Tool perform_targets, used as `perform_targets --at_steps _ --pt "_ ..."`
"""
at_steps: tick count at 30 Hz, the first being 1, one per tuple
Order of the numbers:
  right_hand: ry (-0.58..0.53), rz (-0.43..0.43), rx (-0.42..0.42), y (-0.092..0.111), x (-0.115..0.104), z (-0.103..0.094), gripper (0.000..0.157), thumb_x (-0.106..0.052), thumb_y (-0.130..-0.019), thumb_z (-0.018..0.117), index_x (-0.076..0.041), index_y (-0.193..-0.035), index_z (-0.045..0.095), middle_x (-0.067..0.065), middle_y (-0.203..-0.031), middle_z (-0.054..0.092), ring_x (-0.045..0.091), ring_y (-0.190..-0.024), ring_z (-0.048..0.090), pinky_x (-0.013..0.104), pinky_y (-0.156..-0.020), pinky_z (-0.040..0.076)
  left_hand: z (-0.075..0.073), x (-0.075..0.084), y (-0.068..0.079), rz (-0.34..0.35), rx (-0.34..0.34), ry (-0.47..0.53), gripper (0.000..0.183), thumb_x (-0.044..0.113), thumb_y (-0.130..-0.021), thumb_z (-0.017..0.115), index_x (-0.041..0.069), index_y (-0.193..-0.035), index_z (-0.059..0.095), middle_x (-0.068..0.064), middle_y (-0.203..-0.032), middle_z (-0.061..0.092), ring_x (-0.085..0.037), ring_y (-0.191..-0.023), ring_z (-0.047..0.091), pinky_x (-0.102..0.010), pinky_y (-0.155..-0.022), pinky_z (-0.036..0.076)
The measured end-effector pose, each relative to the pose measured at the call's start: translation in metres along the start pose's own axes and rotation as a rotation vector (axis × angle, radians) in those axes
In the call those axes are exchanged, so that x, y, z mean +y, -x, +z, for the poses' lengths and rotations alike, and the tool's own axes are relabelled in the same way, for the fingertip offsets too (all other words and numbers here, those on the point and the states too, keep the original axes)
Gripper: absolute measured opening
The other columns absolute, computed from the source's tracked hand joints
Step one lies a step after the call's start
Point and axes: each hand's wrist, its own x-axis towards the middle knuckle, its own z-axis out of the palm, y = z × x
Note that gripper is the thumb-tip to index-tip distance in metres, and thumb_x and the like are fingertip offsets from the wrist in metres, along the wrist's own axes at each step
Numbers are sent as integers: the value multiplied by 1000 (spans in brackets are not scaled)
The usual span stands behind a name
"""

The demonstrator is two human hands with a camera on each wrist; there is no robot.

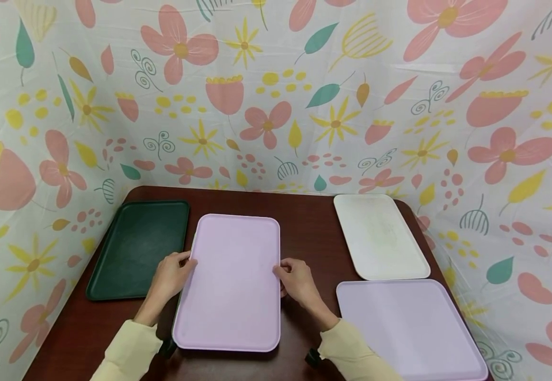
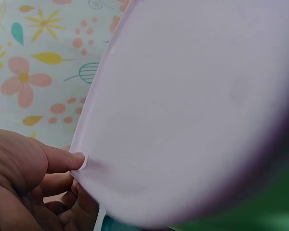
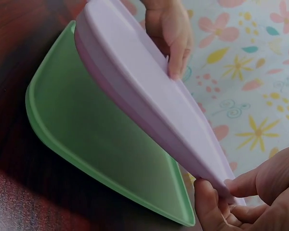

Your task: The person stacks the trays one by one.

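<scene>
Fingers [image 3: 207,202] of our left hand [image 1: 168,276] and right hand [image 1: 299,281] pinch a lilac rounded-rectangular plastic tray [image 1: 233,286], hiding most of a light-green rimmed plastic tray [image 3: 94,120] beneath.
</scene>
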Motion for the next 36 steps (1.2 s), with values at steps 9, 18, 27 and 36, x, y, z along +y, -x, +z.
perform_targets --at_steps 9,18,27,36 --pt "57 -53 -16 -1 3 9 21 -4 -93 65 9 -108 71 3 -66 65 46 -58 68 55 -52 58 2 -9 -3 -43 -5 -7 43 17 -99 64 -8 -134 65 -26 -120 63 -23 -70 55 -35 -64 46" --pt "121 -66 -22 -2 7 17 24 1 -93 63 11 -113 70 7 -69 63 32 -56 68 36 -48 58 7 -17 -3 -84 -9 -26 44 19 -100 62 -6 -136 64 -27 -126 63 -30 -87 58 -38 -68 46" --pt "225 -95 -27 -3 10 25 19 2 -89 63 6 -106 70 -3 -59 54 8 -42 54 24 -43 44 10 -21 0 -101 17 -20 38 16 -98 62 -5 -129 68 -25 -120 63 -27 -76 55 -34 -58 41" --pt "232 -106 -17 -4 17 31 16 5 -89 62 4 -102 71 0 -59 55 7 -42 52 21 -41 41 18 -27 2 -108 59 -60 35 15 -99 63 -5 -127 68 -22 -109 65 -31 -83 60 -41 -63 48"
